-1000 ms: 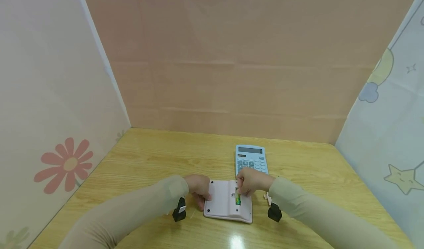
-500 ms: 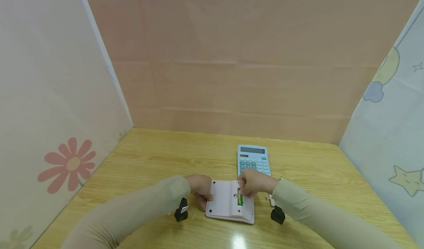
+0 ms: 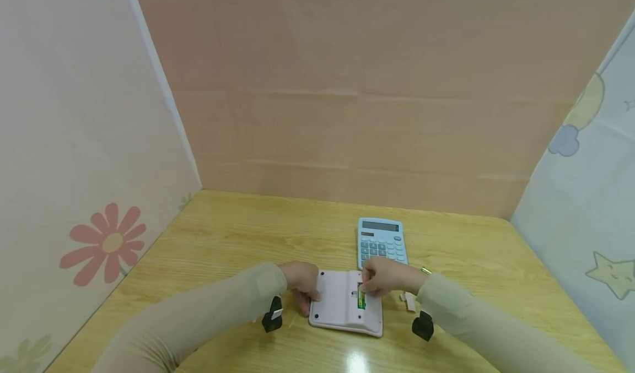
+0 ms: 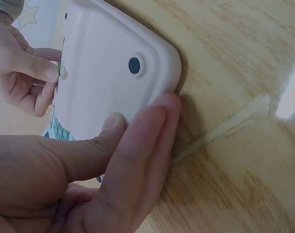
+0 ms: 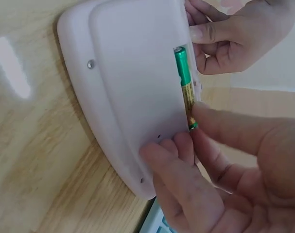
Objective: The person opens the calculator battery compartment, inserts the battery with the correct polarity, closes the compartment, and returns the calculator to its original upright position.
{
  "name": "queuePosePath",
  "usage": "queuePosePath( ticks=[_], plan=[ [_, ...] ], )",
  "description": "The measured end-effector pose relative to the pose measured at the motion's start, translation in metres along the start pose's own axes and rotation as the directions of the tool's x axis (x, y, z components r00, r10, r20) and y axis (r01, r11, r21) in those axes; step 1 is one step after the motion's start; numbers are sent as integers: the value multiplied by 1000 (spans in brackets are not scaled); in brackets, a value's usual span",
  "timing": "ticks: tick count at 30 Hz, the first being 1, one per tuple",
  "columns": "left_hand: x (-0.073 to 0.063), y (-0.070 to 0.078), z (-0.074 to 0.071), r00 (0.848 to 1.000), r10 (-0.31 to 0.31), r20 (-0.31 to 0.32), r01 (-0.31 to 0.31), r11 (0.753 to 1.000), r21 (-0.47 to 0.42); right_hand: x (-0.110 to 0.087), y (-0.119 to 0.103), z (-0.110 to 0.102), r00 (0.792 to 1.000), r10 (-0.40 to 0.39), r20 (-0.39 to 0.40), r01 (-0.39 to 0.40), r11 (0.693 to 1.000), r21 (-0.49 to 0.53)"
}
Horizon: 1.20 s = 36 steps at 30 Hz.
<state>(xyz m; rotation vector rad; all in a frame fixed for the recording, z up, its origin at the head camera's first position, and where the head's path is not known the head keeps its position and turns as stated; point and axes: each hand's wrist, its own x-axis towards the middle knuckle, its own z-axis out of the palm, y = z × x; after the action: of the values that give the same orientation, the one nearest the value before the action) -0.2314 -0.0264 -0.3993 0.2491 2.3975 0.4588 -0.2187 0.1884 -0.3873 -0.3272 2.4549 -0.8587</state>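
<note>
A pale pink calculator (image 3: 332, 298) lies face down, its battery slot uncovered on the right half of its back. In that slot sits a green-and-gold battery (image 5: 185, 82). My left hand (image 3: 301, 285) grips the calculator's left edge, thumb (image 4: 111, 128) on the back and fingers along the side. My right hand (image 3: 384, 276) pinches the battery's far end between thumb (image 5: 210, 116) and forefinger, while other fingertips rest on the calculator's back. A second calculator, light blue (image 3: 381, 235), lies face up just behind, partly covered by the right hand.
A small pale broken-looking piece (image 3: 409, 302) lies on the wooden table (image 3: 268, 230) right of the pink calculator. Beside the right wrist shows a small green-and-gold object (image 3: 425, 271), partly hidden by the sleeve. Patterned panels stand left and right, a plain tan one behind.
The right wrist and sleeve have shifted slightly right, uncovering the green-and-gold object and more of the pale piece. Both hands stay at the pink calculator. The head view has turned slightly left.
</note>
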Motion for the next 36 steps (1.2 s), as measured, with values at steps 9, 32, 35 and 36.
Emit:
queuePosePath(
  ticks=[9,32,35,36],
  plan=[
    [-1,1,-1,1000,-7,25,8,999,-50,-13,19,-17,984,-163,70,144,966,217],
    [2,2,1,1000,-1,21,2,997,-76,-58,72,-48,966,-202,-161,201,979,-24],
    [2,2,1,1000,1,26,1,997,-81,-58,77,-43,971,-178,-158,173,984,-41],
    [2,2,1,1000,1,29,1,997,-81,-58,78,-41,972,-174,-157,168,984,-51]
  ],
)
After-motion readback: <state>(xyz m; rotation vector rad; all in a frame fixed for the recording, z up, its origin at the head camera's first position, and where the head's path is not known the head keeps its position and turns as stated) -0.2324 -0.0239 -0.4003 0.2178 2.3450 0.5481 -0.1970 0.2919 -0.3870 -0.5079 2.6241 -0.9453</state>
